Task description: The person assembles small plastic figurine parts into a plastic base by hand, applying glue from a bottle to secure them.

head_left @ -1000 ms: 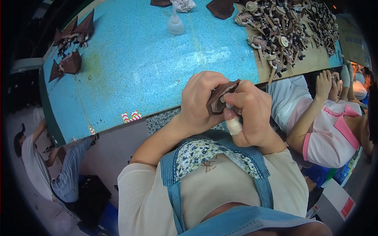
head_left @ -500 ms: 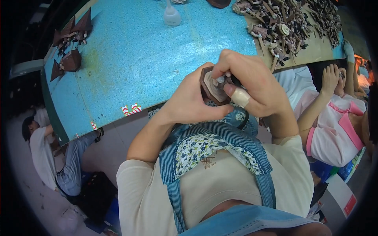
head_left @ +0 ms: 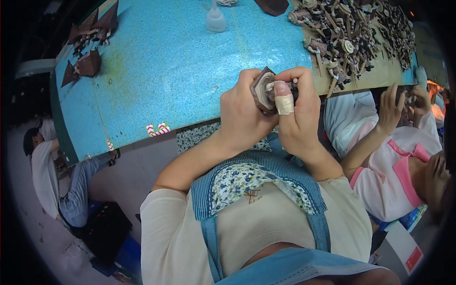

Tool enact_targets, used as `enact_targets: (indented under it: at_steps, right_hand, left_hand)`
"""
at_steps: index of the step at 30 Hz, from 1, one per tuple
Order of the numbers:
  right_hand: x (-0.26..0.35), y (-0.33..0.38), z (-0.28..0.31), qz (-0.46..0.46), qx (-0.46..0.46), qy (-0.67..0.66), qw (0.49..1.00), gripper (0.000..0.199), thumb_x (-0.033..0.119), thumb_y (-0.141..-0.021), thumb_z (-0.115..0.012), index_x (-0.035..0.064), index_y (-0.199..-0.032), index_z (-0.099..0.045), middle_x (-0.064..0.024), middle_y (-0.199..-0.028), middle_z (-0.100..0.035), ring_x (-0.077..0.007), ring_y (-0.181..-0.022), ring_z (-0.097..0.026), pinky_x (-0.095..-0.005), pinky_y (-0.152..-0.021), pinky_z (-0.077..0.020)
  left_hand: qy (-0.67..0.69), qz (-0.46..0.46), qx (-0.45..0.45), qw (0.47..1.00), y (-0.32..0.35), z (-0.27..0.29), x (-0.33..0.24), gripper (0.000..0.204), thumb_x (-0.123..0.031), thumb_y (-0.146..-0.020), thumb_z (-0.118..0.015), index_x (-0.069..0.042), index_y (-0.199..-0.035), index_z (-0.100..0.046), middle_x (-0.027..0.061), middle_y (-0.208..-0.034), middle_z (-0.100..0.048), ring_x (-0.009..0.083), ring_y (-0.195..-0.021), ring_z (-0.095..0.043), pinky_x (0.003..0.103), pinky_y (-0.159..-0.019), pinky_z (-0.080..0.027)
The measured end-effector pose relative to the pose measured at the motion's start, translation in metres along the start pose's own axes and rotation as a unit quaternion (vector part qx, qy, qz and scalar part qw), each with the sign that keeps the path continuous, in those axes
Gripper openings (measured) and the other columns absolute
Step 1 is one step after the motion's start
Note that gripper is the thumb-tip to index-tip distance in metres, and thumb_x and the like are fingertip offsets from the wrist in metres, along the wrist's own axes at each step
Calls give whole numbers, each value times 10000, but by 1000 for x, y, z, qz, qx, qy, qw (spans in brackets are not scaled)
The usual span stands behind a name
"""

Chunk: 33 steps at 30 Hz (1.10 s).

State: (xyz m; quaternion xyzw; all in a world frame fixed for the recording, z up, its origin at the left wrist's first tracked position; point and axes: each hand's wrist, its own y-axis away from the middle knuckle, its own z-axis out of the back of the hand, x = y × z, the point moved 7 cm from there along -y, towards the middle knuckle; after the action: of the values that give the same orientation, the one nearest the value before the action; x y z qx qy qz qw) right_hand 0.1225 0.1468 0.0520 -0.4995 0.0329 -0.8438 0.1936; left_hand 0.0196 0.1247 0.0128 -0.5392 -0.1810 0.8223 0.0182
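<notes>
Just off the near edge of the blue table, both hands meet at a dark brown, many-sided piece with a pale layered face. My left hand wraps around that piece from the left. With thumb and forefinger, my right hand pinches a small dark-and-pale figurine against the pale face. A beige tape strip covers part of the right thumb. My fingers hide much of the figurine, and I cannot tell whether it is fixed to the piece.
A large pile of small figurines lies at the back right. A translucent squeeze bottle stands at the back, near a brown piece. Several brown pointed pieces with figurines sit at the far left. A co-worker sits close on the right.
My right hand has turned from reaching over the top to pressing from the right, thumb upward. Both hands and the brown piece have tilted and moved slightly up and right.
</notes>
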Motion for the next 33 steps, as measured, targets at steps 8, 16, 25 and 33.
enact_targets:
  at_steps: [8, 16, 25, 33]
  right_hand:
    - [21, -31, -8, 129, 225, -30, 965, 102, 84, -858, -558, 9, -921, -532, -137, -856, -567, -311, -743, -572, -387, -653, -453]
    - [18, -59, -18, 143, 130, -132, 972, 424, 104, -687, -710, 2, -1077, -579, -148, -1077, -569, -297, -951, -552, -349, -831, -449]
    - [-21, -104, -73, 49, 65, 10, 997, 348, 10, -786, -611, -7, -1112, -493, -219, -1079, -553, -372, -963, -572, -432, -826, -460]
    - [-27, -58, -36, 14, -5, -182, 983, 263, 67, -876, -533, -21, -1122, -509, -169, -1007, -539, -309, -897, -559, -362, -818, -443]
  left_hand:
    - [309, 203, 235, 899, 0, 17, 21, 560, -137, -664, -802, -15, -1110, -487, 87, -946, -613, 190, -847, -626, 298, -716, -493]
    - [732, 177, 115, 648, -2, 122, 58, 676, -170, -746, -765, 69, -1275, -419, 191, -1129, -565, 218, -944, -580, 295, -706, -524]
    - [141, 148, 62, 977, -78, 122, 61, 363, -128, -882, -633, 21, -1194, -522, 161, -1067, -611, 160, -808, -612, 280, -624, -508]
    - [-380, -175, 31, 908, -179, 65, 46, 526, -53, -673, -734, -38, -1154, -521, 194, -1050, -566, 367, -965, -562, 444, -803, -488]
